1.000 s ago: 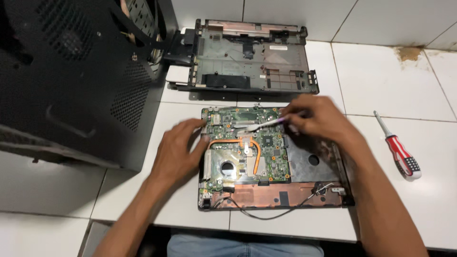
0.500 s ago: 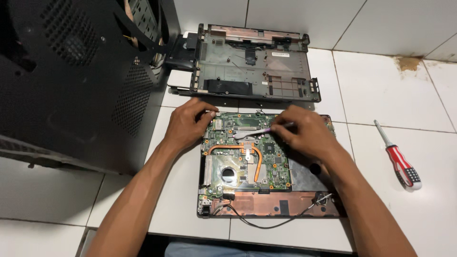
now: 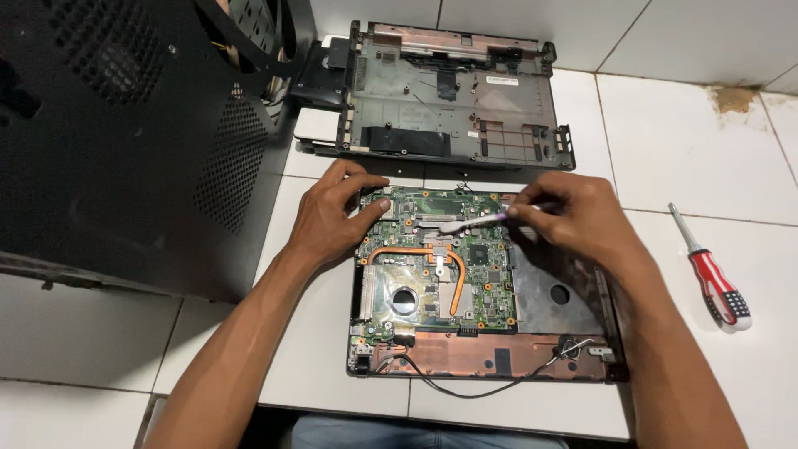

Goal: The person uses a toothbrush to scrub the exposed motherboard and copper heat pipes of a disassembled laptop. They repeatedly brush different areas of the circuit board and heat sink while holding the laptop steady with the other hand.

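A large black perforated computer case (image 3: 125, 125) fills the space to the left of the opened laptop base (image 3: 532, 349), which lies on the white tiled surface (image 3: 690, 150) and serves as the landmark here. Beyond the base lies a separate grey bottom cover (image 3: 453, 91), inner side up. Seated in the base's left half is the green motherboard (image 3: 432, 258), crossed by a copper heat pipe (image 3: 449, 262); it looks light but stiff and fragile, best held by its bare edges rather than the components. Well to the right of the base lies a red-handled screwdriver (image 3: 719, 287). The left hand (image 3: 332, 220) rests half-curled at the board's upper left corner, fingertips pressing its edge, holding nothing. The right hand (image 3: 573, 216), over the base's upper right, pinches a slim toothbrush (image 3: 470, 221) by its handle, bristles touching the board's upper middle. A loose black cable (image 3: 465, 384) trails along the base's near edge.
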